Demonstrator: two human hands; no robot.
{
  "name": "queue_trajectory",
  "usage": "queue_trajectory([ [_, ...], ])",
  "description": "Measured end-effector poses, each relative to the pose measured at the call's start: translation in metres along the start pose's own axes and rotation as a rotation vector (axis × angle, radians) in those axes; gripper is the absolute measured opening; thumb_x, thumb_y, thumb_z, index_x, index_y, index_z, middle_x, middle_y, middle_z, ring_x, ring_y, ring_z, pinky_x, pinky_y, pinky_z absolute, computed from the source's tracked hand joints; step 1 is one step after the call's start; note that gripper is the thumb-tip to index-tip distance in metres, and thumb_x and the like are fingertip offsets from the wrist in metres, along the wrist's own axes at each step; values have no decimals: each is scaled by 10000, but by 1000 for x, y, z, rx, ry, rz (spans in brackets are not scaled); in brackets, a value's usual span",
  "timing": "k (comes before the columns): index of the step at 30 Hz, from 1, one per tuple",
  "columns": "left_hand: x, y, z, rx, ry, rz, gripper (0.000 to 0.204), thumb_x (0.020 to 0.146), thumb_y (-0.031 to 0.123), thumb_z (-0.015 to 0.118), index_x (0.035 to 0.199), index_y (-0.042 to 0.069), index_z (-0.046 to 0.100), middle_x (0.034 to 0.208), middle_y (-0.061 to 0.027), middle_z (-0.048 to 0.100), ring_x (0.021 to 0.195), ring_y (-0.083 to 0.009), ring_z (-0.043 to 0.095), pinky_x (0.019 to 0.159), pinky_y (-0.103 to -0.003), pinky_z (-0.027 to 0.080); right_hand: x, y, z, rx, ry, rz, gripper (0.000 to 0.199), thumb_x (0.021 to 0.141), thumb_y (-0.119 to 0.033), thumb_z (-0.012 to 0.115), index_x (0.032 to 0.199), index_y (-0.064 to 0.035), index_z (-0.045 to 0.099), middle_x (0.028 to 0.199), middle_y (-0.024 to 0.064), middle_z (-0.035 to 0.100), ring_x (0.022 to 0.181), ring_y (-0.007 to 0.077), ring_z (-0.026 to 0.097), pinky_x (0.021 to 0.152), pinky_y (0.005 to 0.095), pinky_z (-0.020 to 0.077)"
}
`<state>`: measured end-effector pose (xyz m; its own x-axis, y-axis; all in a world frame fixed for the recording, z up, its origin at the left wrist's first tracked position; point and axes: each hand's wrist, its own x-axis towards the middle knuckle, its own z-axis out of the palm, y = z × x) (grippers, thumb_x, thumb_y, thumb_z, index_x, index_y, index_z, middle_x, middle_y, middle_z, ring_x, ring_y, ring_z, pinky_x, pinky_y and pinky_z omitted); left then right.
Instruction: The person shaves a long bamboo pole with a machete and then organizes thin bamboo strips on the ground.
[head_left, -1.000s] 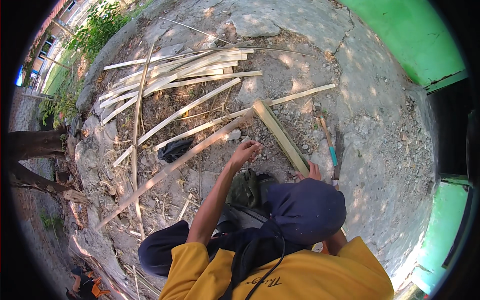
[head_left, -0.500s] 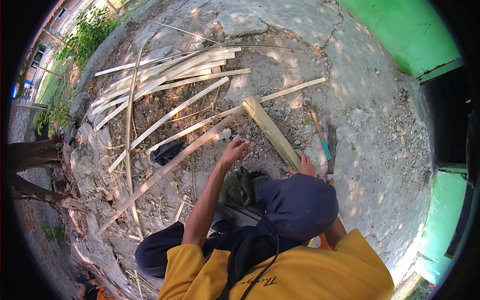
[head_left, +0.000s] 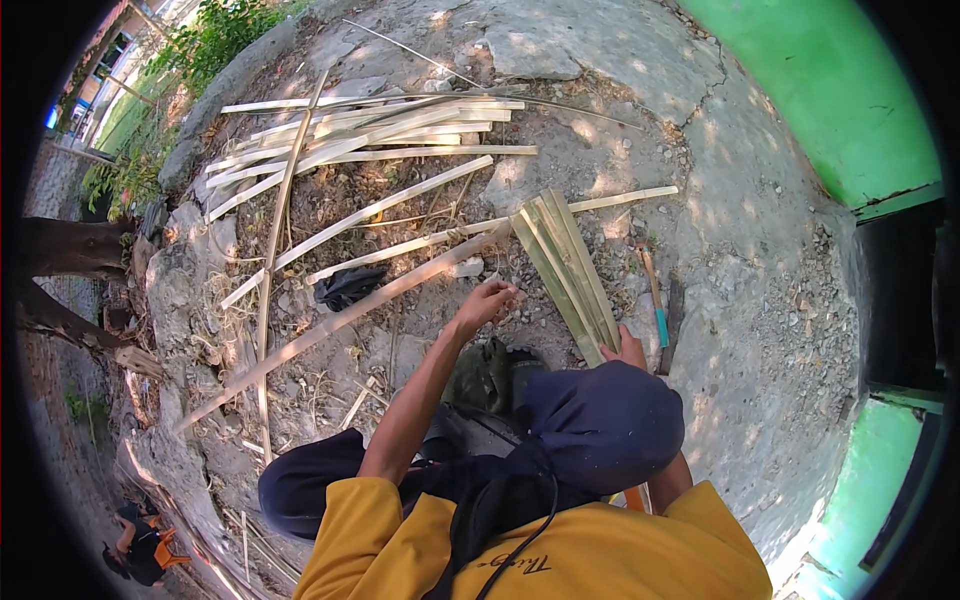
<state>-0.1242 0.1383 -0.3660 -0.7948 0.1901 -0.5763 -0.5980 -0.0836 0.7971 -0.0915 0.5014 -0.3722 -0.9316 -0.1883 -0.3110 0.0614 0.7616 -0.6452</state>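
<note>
Left hand [head_left: 487,303] fingers curl together, perhaps pinching something small; right hand [head_left: 628,350] grips the bamboo slat bundle [head_left: 566,270].

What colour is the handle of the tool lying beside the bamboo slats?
Teal on the tool, seen in the head view.

You had pale, matt bamboo strips [head_left: 380,150] lying dry and fibrous on rough, cracked concrete ground [head_left: 760,300] dusted with grit. The split bamboo slab [head_left: 565,270] by your right hand [head_left: 628,350] looked smooth and greenish on its faces. A crumpled black plastic bag [head_left: 345,287] showed a slight sheen. Your yellow shirt [head_left: 600,550] and dark cap [head_left: 600,425] were soft matt cloth. The green wall [head_left: 820,90] looked flatly painted.
</note>
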Motion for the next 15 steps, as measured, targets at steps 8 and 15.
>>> queue_trajectory([
  [8, -1, 2, -9, -11, 44, 2, 247, 1010, 307, 606, 1087, 73, 626, 818, 9, 613, 614, -62, 528, 538, -233, 421, -1, 10, -15, -137, 53, 75, 512, 820, -194, 732, 1199, 56, 495, 926, 331, 665, 911, 484, 663, 748, 520, 524],
  [15, 2, -1, -21, -68, 21, 51, 261, 984, 307, 642, 1080, 65, 625, 810, -1, 639, 605, -61, 532, 526, -241, 423, 20, 48, -57, -199, 126, 58, 591, 796, -180, 739, 1253, 69, 457, 928, 337, 668, 895, 497, 661, 755, 532, 529],
])
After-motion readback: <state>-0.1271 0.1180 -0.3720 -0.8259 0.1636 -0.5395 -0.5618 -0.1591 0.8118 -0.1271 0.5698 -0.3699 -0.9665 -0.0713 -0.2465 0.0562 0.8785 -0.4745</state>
